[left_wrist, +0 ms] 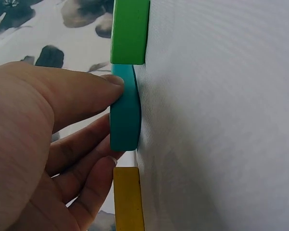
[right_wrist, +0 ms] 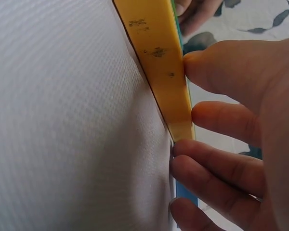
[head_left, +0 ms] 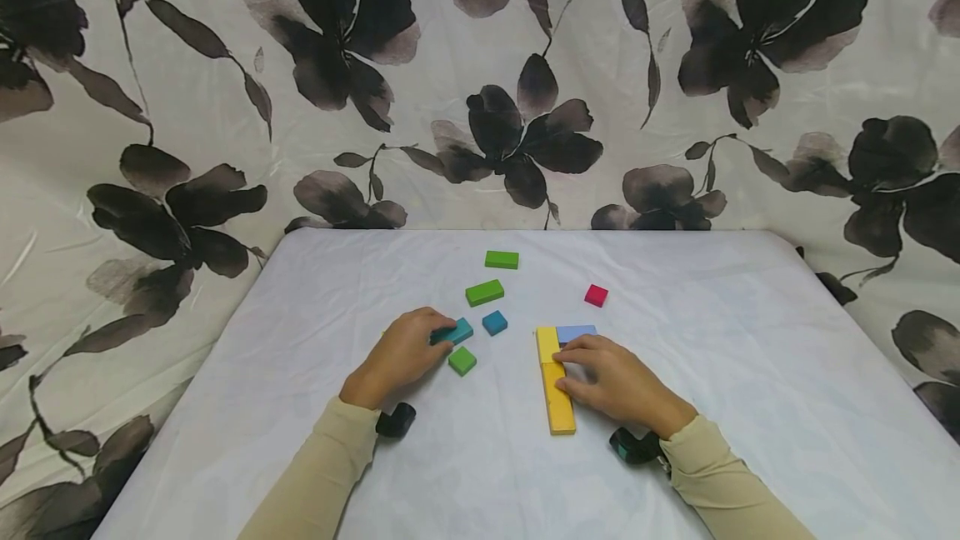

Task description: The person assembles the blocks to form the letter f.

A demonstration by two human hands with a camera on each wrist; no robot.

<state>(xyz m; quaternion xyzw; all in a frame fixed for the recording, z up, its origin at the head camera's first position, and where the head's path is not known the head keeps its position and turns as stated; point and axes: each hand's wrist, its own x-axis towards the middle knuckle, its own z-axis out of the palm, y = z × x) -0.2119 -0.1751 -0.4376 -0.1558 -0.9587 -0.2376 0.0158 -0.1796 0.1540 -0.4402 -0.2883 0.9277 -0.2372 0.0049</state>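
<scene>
My left hand (head_left: 403, 352) pinches a teal block (head_left: 454, 332) between thumb and fingers, low at the tabletop. Close to its thumb lies a small green block (head_left: 462, 361). A yellow block (left_wrist: 128, 199) shows by the fingers in the left wrist view, mostly hidden by the hand from the head camera. My right hand (head_left: 618, 380) touches two yellow blocks with thumb and fingertips along their right side. The shorter yellow block (head_left: 548, 344) stands end to end with the longer yellow block (head_left: 558, 400). A blue-violet block (head_left: 576, 331) meets the far end, partly covered by the right fingers.
Between the hands sits a small blue block (head_left: 495, 322). Farther back are a green block (head_left: 484, 292), another green block (head_left: 502, 259) and a red block (head_left: 596, 296). A white cloth covers the table (head_left: 360, 273); a floral curtain (head_left: 420, 107) hangs behind it.
</scene>
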